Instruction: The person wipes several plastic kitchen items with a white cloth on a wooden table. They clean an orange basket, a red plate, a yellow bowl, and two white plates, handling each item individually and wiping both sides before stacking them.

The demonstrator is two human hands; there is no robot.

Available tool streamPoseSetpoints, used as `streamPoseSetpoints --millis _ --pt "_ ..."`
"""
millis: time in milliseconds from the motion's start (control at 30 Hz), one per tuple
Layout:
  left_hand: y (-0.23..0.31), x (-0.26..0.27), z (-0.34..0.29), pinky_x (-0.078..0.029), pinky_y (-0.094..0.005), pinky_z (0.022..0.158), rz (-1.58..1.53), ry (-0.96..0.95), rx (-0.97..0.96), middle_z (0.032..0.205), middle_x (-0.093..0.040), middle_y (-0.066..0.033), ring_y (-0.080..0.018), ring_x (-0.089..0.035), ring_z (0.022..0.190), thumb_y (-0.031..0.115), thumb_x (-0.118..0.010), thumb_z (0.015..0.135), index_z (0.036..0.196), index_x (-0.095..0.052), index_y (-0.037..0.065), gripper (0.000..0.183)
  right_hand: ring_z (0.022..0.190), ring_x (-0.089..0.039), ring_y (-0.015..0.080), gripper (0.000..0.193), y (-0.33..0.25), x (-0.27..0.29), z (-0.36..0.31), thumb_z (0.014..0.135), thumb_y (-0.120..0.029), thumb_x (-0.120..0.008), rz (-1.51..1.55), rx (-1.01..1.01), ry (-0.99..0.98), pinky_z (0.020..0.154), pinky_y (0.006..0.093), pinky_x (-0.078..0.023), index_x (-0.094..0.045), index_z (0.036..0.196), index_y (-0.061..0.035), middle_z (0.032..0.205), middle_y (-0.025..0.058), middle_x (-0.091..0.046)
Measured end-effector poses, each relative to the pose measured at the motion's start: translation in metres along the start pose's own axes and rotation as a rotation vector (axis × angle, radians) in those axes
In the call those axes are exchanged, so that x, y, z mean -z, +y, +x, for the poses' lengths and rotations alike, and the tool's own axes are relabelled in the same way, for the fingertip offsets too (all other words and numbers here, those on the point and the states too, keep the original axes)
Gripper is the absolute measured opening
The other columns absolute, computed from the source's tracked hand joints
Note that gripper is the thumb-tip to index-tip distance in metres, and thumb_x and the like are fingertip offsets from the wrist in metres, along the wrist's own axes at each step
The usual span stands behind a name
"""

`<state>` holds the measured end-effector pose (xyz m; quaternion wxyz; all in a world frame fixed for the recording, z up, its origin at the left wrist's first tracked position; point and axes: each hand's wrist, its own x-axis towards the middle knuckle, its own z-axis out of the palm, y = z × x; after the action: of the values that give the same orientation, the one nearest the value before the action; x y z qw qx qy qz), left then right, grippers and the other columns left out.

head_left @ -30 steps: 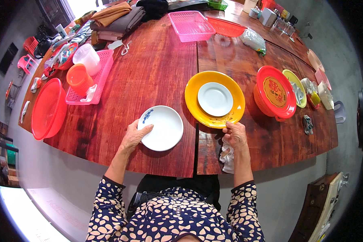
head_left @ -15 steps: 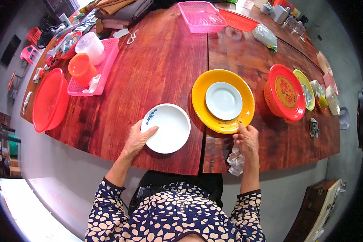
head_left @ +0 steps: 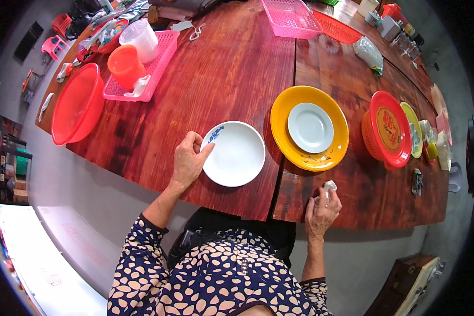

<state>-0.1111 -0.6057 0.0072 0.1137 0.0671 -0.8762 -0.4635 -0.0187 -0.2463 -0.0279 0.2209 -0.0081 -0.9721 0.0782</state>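
A white shallow dish (head_left: pixel 234 158) with a blue pattern on its rim lies near the table's front edge. My left hand (head_left: pixel 189 158) is at its left rim, the thumb tip touching the edge and the fingers loosely bent, apart from the thumb. To the right, a small white plate (head_left: pixel 310 127) sits inside a larger yellow plate (head_left: pixel 282 142). Just in front of these, my right hand (head_left: pixel 323 210) is closed on a crumpled white cloth (head_left: pixel 329 186), which is partly hidden by the fingers.
A red basin (head_left: pixel 79 105) and a pink tray (head_left: pixel 163 68) holding orange and clear cups stand at left. On the right are a red lidded basket (head_left: pixel 388 131) and a lime-green dish (head_left: pixel 412 126). A pink basket (head_left: pixel 292 18) and a plastic bag (head_left: pixel 368 55) lie farther back.
My left thumb has drawn back from the dish's inside to its rim. My right hand has left the yellow plate's edge and now grips the cloth. The view has shifted.
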Motion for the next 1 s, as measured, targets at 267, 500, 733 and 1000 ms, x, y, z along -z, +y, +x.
streamPoseSetpoints --millis 267,500,733,1000 --pt "0.005 0.005 0.002 -0.046 -0.0407 0.054 0.087 -0.026 -0.017 0.066 -0.059 -0.0139 -0.0258 -0.059 0.058 0.020 -0.063 0.090 0.084 -0.045 0.003 0.025 0.076 -0.056 0.0152 0.025 -0.017 0.009 0.028 0.087 -0.003 -0.060 0.883 -0.599 0.000 0.068 0.0280 -0.048 -0.056 0.112 -0.0011 0.090 0.0061 -0.060" --pt "0.007 -0.001 -0.002 -0.045 -0.0323 0.055 -0.171 0.101 -0.056 0.072 -0.053 -0.0043 -0.0134 -0.055 0.065 0.017 -0.051 0.098 0.088 -0.038 0.005 0.020 0.078 -0.056 0.0129 0.022 -0.103 0.004 0.075 0.088 -0.005 -0.063 1.215 -0.317 -0.054 0.067 0.0258 -0.047 -0.057 0.109 -0.0010 0.093 0.0052 -0.057" --pt "0.045 -0.005 -0.013 -0.052 -0.0220 0.066 -0.828 0.035 0.165 0.094 -0.064 -0.0062 -0.0079 -0.060 0.079 0.024 -0.050 0.099 0.113 -0.051 -0.004 0.031 0.105 -0.050 0.0334 0.037 -0.161 0.002 0.124 0.078 0.002 -0.063 0.975 0.168 0.202 0.089 0.0413 -0.042 -0.054 0.114 0.0012 0.110 0.0192 -0.052" --pt "0.073 -0.018 -0.034 -0.054 -0.0238 0.071 -1.060 -0.041 0.383 0.094 -0.066 -0.0092 -0.0124 -0.065 0.081 0.034 -0.049 0.099 0.107 -0.059 -0.003 0.039 0.114 -0.045 0.0343 0.036 -0.149 0.030 0.087 0.082 -0.014 -0.062 0.233 0.447 -0.015 0.091 0.0390 -0.041 -0.058 0.114 0.0012 0.122 0.0181 -0.047"
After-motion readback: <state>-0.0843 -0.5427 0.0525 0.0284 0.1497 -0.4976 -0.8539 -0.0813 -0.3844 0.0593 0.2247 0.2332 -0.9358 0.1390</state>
